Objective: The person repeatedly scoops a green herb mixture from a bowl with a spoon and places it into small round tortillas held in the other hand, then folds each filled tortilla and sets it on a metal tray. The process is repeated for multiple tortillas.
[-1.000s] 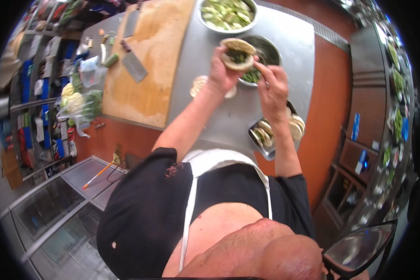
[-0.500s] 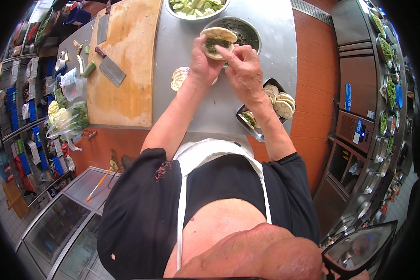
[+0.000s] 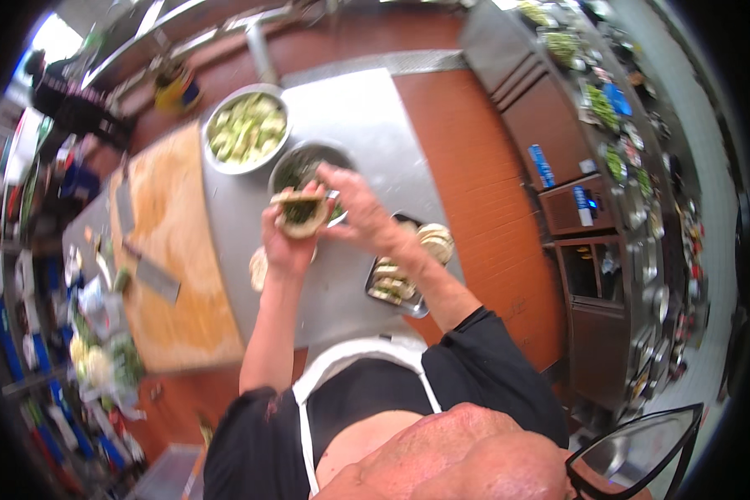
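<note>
My left hand [image 3: 287, 248] is closed on a round flatbread [image 3: 302, 217] split like a pocket, with dark green chopped filling showing in its opening. My right hand [image 3: 358, 208] is beside it with fingers apart, the thumb close to the bread's right edge; motion smears the fingertips. Just beyond both hands sits a metal bowl [image 3: 281, 171] of dark green filling. On the steel table by my left wrist lies a pale flatbread [image 3: 258, 268], partly hidden. Under my right forearm, a metal tray [image 3: 417, 312] holds several filled flatbreads [image 3: 392, 282], with more pale flatbreads [image 3: 436, 242] stacked at its far right.
A large metal bowl [image 3: 249, 170] of cut pale-green vegetables stands farther back. At left, a wooden board [image 3: 175, 242] carries a cleaver [image 3: 155, 276] and another knife [image 3: 125, 207]. Bagged cauliflower [image 3: 98, 365] is at its left. Another person [image 3: 75, 104] stands at the far left; steel refrigerators [image 3: 550, 150] line the right.
My view has turned and shifted, bringing the far person into sight. My right fingers, earlier pressed at the flatbread's filling, have lifted and spread. The left hand still holds the flatbread.
</note>
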The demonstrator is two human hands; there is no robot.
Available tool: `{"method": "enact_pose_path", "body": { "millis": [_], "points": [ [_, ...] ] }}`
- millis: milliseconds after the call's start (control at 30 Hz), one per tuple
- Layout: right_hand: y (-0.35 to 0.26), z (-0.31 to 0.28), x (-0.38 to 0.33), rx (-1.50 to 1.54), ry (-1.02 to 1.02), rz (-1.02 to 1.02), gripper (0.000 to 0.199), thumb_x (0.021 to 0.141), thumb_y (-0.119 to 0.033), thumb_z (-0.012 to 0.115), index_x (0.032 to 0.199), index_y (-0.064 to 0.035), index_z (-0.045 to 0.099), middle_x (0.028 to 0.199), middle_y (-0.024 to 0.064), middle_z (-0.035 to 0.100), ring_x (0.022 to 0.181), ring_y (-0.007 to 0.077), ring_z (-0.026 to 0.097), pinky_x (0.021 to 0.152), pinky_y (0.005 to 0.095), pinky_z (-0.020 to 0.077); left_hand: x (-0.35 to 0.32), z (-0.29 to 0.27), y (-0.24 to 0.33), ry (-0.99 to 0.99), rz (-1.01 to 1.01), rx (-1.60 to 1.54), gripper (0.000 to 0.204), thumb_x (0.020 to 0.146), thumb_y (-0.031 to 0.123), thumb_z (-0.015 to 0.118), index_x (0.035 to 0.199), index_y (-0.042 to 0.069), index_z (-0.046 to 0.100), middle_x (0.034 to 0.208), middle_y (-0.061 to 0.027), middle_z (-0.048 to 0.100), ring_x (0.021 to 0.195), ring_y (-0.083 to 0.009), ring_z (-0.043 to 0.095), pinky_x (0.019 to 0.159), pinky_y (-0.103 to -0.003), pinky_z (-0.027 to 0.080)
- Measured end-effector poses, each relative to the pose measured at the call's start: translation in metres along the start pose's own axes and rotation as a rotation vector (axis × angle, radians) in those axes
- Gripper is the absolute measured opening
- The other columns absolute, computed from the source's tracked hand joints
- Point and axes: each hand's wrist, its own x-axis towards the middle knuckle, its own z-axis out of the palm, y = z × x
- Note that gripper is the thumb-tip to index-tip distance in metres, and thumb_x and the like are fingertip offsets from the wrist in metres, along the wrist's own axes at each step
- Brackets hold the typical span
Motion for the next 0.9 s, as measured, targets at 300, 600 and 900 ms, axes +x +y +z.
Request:
{"method": "enact_pose_path", "body": {
  "millis": [300, 600, 900],
  "points": [
    [-0.019, -0.033, -0.025, 0.061, -0.020, 0.145, 0.095, 0.085, -0.017, 0.092, 0.165, -0.0069, 0.043, 0.154, 0.0195, 0.062, 0.143, 0.0431, 0.056, 0.122, 0.0517, 0.0463, 0.004, 0.033, -0.026, -0.023, -0.113, 0.054, 0.060, 0.103, 0.043, 0.061, 0.147, 0.003, 0.061, 0.147, -0.0167, 0.068, 0.139, -0.0361, 0.064, 0.123, -0.058, 0.050],
    [-0.022, -0.034, -0.038, 0.051, 0.172, 0.135, 0.067, 0.086, -0.008, 0.086, 0.148, -0.0107, 0.060, 0.131, 0.0146, 0.071, 0.124, 0.0392, 0.067, 0.111, 0.0479, 0.0525, -0.012, 0.068, -0.041, -0.038, -0.167, 0.149, 0.061, 0.105, 0.047, 0.059, 0.149, 0.005, 0.060, 0.149, -0.0161, 0.066, 0.139, -0.0355, 0.064, 0.120, -0.056, 0.052],
    [-0.029, -0.031, -0.046, 0.543, 0.149, 0.365, 0.037, 0.112, -0.021, 0.068, 0.144, -0.0038, 0.066, 0.128, 0.0099, 0.075, 0.118, 0.0243, 0.074, 0.101, 0.0405, 0.0641, -0.035, 0.062, -0.041, -0.321, -0.122, 0.199, 0.064, 0.107, 0.062, 0.065, 0.147, 0.012, 0.060, 0.136, -0.0089, 0.070, 0.127, -0.0239, 0.070, 0.111, -0.048, 0.058]
  ]
}}
